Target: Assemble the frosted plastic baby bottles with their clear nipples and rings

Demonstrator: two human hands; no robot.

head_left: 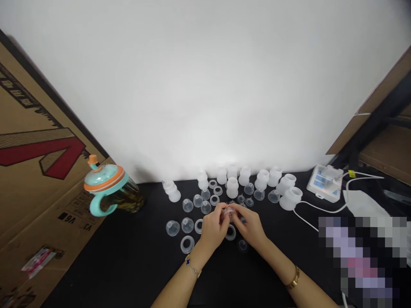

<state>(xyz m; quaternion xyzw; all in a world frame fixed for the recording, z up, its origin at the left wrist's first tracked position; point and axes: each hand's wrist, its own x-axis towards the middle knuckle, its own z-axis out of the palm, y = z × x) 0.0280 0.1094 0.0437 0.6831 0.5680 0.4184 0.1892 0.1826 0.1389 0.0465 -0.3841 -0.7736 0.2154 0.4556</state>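
Observation:
My left hand [213, 224] and my right hand [248, 224] meet at the middle of the black table. Their fingertips pinch a small translucent bottle collar ring [229, 210] between them; the fingers cover much of it. A loose collar ring [230, 233] lies just below the fingers, and another collar ring [199, 226] is beside my left hand. Clear domed caps [187, 225] and further rings are spread to the left. Clear bottle nipples [249, 201] rest beyond my right hand. Behind them stand several small white bottles [232, 188] with open necks.
A teal and orange lidded jug [115, 188] with dark contents stands at the left, beside a cardboard box [38, 171]. At the right, a white power strip [324, 183] trails a white cable [316, 209]. A white wall [205, 94] bounds the table's back.

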